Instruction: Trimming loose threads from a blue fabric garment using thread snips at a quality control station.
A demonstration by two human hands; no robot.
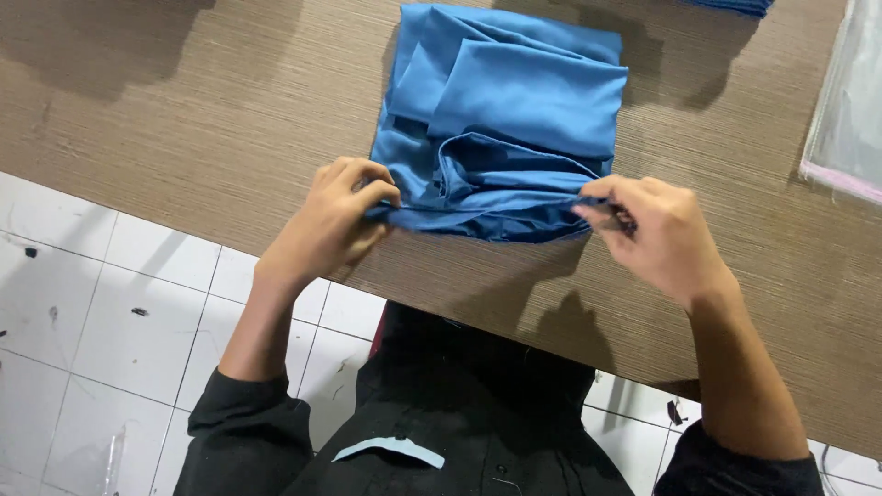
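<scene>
Blue cloth (514, 110) lies folded in a rough square on the table (184, 110), toward the far middle, its near edge close to the table's near edge. Left hand (335, 225) pinches the cloth's near-left corner, thumb and fingers closed on the hem. Right hand (657, 230) pinches the near-right corner the same way. Hem runs taut between them. Clear plastic bag (850, 101) at far right, apart from the cloth. White tile floor (92, 294) below.
</scene>
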